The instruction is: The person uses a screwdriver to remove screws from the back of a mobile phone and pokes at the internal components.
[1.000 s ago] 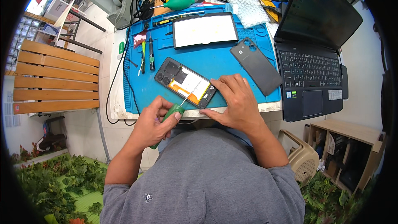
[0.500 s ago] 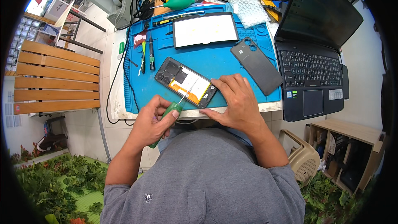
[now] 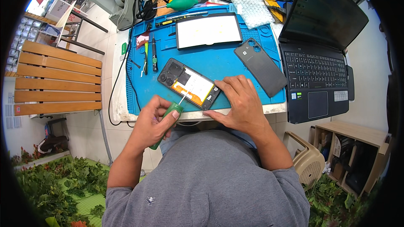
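My left hand (image 3: 153, 126) grips a green-handled screwdriver (image 3: 170, 115), its shaft reaching up and right over an opened smartphone (image 3: 198, 88). The phone lies at an angle on a blue mat (image 3: 151, 96), showing white, black and orange parts inside and dark camera rings at upper left. My right hand (image 3: 237, 103) holds the phone's right end, index finger and thumb at its edges. A dark back cover (image 3: 261, 67) lies to the right. Slim tools (image 3: 154, 54) lie left of the phone. A white-topped black tray (image 3: 208, 31) sits behind it.
An open laptop (image 3: 315, 94) stands at the right on the white table (image 3: 122, 113). A green air blower (image 3: 181, 3), cables and bubble wrap (image 3: 248, 4) are at the back. A slatted wooden seat (image 3: 57, 84) is left, a plastic chair (image 3: 307, 164) and shelf unit (image 3: 349, 138) lower right.
My left hand and the screwdriver have shifted slightly down and left, and the shaft has drawn back a little across the phone. My right hand stays in place.
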Motion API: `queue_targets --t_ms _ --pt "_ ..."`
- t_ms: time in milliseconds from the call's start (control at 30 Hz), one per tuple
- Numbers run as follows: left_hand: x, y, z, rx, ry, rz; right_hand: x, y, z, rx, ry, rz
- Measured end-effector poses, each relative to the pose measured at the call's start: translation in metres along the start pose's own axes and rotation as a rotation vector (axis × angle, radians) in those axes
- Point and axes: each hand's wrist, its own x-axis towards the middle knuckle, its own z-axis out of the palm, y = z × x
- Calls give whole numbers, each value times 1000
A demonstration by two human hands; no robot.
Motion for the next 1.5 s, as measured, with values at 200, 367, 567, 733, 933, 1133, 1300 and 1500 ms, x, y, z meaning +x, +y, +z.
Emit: queue_targets --t_ms 200,367,567,733,933,1133,1300,1500 --pt "-1 6 7 39 -16 -24 1 -1 0 4 6 -4" --pt "-1 2 3 42 8 -26 1 0 0 9 6 -6" --pt "0 0 -1 26 17 2 1 0 0 1 -3 -4" --pt "0 3 4 68 -11 -13 0 0 0 -5 -3 -4" --pt "0 5 2 53 4 -31 1 0 1 -12 -1 -9" --pt "2 3 -1 49 5 -23 1 -1 1 -12 6 0" --pt "0 0 2 9 -22 -21 1 0 0 -9 0 -8" --pt "1 3 2 24 -16 -55 1 -1 0 -11 4 6"
